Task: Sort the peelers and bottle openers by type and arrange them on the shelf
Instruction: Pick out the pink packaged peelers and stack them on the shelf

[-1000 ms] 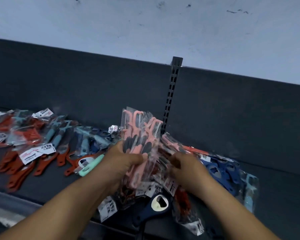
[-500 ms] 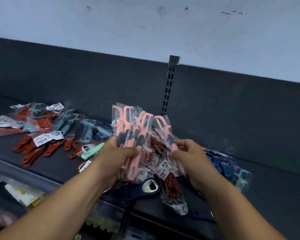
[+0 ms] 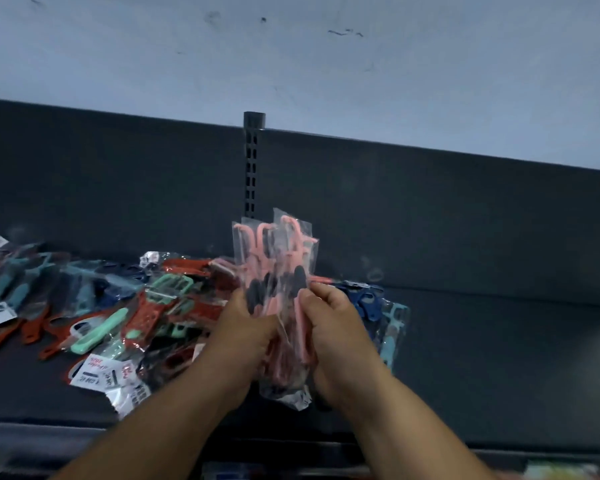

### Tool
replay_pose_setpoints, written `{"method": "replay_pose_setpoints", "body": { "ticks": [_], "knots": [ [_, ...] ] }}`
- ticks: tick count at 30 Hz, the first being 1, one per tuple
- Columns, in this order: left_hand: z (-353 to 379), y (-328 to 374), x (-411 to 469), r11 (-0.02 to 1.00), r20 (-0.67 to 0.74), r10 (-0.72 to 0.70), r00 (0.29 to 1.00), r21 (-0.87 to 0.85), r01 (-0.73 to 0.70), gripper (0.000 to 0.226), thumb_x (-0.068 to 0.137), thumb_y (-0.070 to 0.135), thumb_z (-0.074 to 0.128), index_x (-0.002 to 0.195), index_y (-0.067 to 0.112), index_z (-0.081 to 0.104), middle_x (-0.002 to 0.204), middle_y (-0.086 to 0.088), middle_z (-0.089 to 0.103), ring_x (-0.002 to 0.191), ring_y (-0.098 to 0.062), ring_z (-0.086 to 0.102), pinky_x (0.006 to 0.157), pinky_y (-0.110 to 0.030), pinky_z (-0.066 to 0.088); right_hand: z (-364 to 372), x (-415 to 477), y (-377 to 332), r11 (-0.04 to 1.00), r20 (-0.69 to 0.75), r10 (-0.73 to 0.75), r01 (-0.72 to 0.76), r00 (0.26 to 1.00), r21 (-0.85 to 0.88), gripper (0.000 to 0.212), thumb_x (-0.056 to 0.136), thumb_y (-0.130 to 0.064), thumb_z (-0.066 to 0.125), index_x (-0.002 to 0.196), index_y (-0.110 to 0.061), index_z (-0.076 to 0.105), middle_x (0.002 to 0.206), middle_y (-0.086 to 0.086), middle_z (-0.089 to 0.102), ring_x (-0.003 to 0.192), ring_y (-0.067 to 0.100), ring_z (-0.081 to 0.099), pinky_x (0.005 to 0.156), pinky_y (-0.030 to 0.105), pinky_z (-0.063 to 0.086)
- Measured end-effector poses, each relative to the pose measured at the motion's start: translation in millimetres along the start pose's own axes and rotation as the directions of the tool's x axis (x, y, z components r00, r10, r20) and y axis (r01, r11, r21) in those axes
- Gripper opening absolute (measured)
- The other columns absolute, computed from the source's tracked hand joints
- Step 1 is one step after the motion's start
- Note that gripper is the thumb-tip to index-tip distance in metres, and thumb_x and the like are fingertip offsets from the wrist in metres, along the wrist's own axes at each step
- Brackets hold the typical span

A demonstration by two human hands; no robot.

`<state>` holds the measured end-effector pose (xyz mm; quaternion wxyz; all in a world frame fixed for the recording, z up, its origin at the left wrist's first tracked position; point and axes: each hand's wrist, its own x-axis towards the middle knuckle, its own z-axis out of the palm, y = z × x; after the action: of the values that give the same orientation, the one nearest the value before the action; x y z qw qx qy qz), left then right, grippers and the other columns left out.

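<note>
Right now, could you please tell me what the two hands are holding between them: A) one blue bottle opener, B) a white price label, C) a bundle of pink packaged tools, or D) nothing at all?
C: the left hand and the right hand both grip the bundle of pink packaged tools, held upright above the shelf.

Bundle of pink peelers (image 3: 278, 271) in clear bags stood upright, held above the shelf (image 3: 499, 358) front. Mixed packets (image 3: 146, 306), red, mint and teal, lay heaped at left. Blue bottle openers (image 3: 364, 301) lay just behind, right.
</note>
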<state>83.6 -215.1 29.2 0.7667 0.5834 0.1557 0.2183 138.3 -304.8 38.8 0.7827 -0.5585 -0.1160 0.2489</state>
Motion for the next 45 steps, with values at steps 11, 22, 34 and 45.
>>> {"method": "replay_pose_setpoints", "body": {
  "ticks": [11,22,34,45],
  "knots": [
    [81,-24,-1,0.962,0.141,-0.272,0.952,0.041,0.269,0.026,0.087,0.012,0.046,0.107,0.005,0.060,0.082,-0.016,0.070,0.064,-0.027,0.067,0.055,-0.033,0.052,-82,-20,-19,0.991,-0.152,-0.061,0.042,0.986,-0.126,0.028,0.097,-0.004,0.040,0.103,-0.014,0.065,0.099,0.023,0.071,0.095,0.041,0.068,0.084,0.056,0.054],
    [271,-84,21,0.971,0.250,-0.217,0.944,0.150,0.184,0.025,0.086,-0.006,0.056,0.093,0.014,0.070,0.078,-0.007,0.075,0.069,-0.019,0.072,0.060,-0.028,0.056,-283,1,-82,0.941,-0.117,-0.142,0.098,0.983,-0.323,0.036,0.088,0.005,0.055,0.112,-0.019,0.063,0.096,0.009,0.075,0.088,0.029,0.072,0.081,0.050,0.058],
    [522,-184,72,0.892,0.211,-0.452,0.867,0.138,0.431,0.031,0.083,-0.011,0.053,0.094,0.013,0.069,0.080,-0.011,0.075,0.072,-0.025,0.073,0.064,-0.035,0.058,-546,41,-164,0.927,-0.208,-0.068,-0.015,0.976,-0.374,0.034,0.085,0.013,0.053,0.112,-0.006,0.062,0.099,0.017,0.073,0.088,0.035,0.071,0.074,0.043,0.058],
    [590,-211,97,0.865,0.164,-0.410,0.897,0.383,0.325,0.022,0.082,-0.003,0.059,0.100,0.007,0.065,0.090,-0.012,0.072,0.078,-0.022,0.069,0.066,-0.026,0.056,-629,71,-169,0.735,-0.307,-0.193,-0.070,0.932,-0.674,0.032,0.088,0.001,0.049,0.110,-0.018,0.061,0.095,0.002,0.072,0.089,0.021,0.069,0.079,0.039,0.058]
  ]
}}
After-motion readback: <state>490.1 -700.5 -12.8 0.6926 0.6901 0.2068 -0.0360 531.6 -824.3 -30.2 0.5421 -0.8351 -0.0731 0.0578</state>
